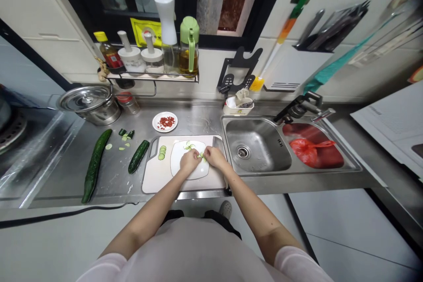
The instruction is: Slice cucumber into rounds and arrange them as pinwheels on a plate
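Observation:
Both of my hands are over a white plate [180,169] that rests on a light cutting board [153,180]. My left hand [189,161] is closed, its fingertips pinching at thin cucumber slices [202,155]. From the other side my right hand [213,157] pinches the same small green pieces, fingers pressed together. Further cucumber slices [189,145] lie near the plate's far edge. A short overlapping row of slices [161,152] sits on the board left of the plate. Exactly how many slices are between my fingertips is hidden.
Left of the board lie a cut cucumber [138,157], a long whole cucumber [96,165] and scraps [124,136]. Behind stands a small dish [165,128] of chopped red pieces. A sink [257,158] is to the right, a steel pot [94,105] at back left.

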Action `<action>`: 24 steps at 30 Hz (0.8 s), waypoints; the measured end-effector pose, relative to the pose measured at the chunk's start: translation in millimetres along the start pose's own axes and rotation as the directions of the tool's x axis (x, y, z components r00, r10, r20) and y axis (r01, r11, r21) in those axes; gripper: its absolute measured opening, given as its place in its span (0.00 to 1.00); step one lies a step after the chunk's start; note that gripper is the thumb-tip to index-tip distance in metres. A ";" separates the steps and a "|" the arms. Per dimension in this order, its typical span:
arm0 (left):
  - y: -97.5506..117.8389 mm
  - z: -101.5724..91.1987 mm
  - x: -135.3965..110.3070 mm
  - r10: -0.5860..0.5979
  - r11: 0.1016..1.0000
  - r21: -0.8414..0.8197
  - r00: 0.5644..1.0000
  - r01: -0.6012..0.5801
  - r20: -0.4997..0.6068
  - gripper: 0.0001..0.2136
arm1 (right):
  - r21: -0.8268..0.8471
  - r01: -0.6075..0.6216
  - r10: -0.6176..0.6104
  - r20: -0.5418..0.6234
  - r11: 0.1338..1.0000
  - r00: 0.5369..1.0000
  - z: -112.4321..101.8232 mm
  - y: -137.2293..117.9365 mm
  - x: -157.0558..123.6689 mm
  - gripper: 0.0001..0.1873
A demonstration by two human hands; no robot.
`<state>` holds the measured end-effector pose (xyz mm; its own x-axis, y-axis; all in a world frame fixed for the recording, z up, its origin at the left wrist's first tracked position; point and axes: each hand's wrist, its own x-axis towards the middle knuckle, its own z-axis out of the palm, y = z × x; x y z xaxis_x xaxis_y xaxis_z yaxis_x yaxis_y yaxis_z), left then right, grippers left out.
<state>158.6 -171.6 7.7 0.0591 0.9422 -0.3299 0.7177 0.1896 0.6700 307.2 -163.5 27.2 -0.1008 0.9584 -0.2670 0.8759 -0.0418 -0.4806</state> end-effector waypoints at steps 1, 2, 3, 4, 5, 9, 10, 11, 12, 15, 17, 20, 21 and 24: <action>0.7 -0.3 -0.2 0.000 1.000 0.009 1.000 0.000 0.003 0.05 | -0.006 -0.001 0.001 0.001 1.000 1.000 0.1 0.1 0.0 0.05; 1.4 -0.6 -0.4 -0.002 1.000 0.020 1.000 0.002 0.005 0.05 | -0.011 -0.003 0.003 0.002 1.000 1.000 0.3 0.2 -0.1 0.05; 2.0 -0.8 -0.6 -0.004 0.999 0.032 1.000 0.004 0.007 0.05 | -0.015 -0.005 0.005 0.002 1.000 1.000 0.5 0.4 -0.2 0.05; 2.4 -0.8 -0.7 -0.006 0.999 0.046 1.000 0.005 0.009 0.05 | -0.019 -0.008 0.008 0.001 1.000 1.000 0.7 0.7 -0.3 0.04; 2.8 -0.7 -0.7 -0.006 0.998 0.061 1.000 0.006 0.011 0.05 | -0.024 -0.010 0.010 -0.001 1.000 1.000 1.0 1.0 -0.5 0.04; 2.9 1.3 -0.2 0.001 0.994 0.110 1.000 -0.002 0.011 0.08 | -0.039 -0.009 0.009 -0.013 0.999 1.000 2.0 4.0 -0.7 0.04; 2.5 1.9 0.0 0.003 0.993 0.117 1.000 -0.004 0.008 0.08 | -0.036 -0.008 0.008 -0.015 0.999 1.000 2.3 5.1 -0.5 0.04; 2.1 2.3 0.1 0.006 0.993 0.120 1.000 -0.006 0.004 0.09 | -0.029 -0.008 0.008 -0.016 1.000 1.000 2.8 6.4 -0.3 0.04; 1.7 2.7 0.2 0.007 0.993 0.122 1.000 -0.007 -0.001 0.10 | -0.021 -0.009 0.009 -0.018 1.000 1.000 3.4 7.7 -0.1 0.05; 0.8 2.8 0.2 0.008 0.993 0.115 1.000 -0.007 -0.007 0.09 | 0.008 -0.009 0.010 -0.028 1.000 1.000 6.1 11.6 0.8 0.05; 0.9 2.3 0.0 0.011 0.995 0.101 1.000 -0.011 -0.003 0.08 | 0.024 -0.004 0.005 -0.032 1.000 0.999 7.9 13.7 1.4 0.04; 2.0 1.5 -0.2 0.031 0.997 0.065 0.999 -0.031 0.012 0.06 | 0.044 0.005 -0.004 -0.036 0.999 0.999 9.6 15.0 2.0 0.04; 2.4 1.4 -0.1 0.038 0.998 0.055 0.999 -0.039 0.017 0.05 | 0.049 0.006 -0.004 -0.037 0.999 0.999 9.9 15.0 2.2 0.04; 3.5 2.0 0.4 0.044 0.997 0.054 0.999 -0.045 0.019 0.05 | 0.057 -0.004 0.006 -0.034 0.998 0.999 10.2 14.3 2.4 0.04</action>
<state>162.5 -171.1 8.6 0.1039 0.9443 -0.3123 0.7509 0.1314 0.6472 314.7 -164.7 11.2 -0.0800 0.9671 -0.2415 0.8478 -0.0614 -0.5267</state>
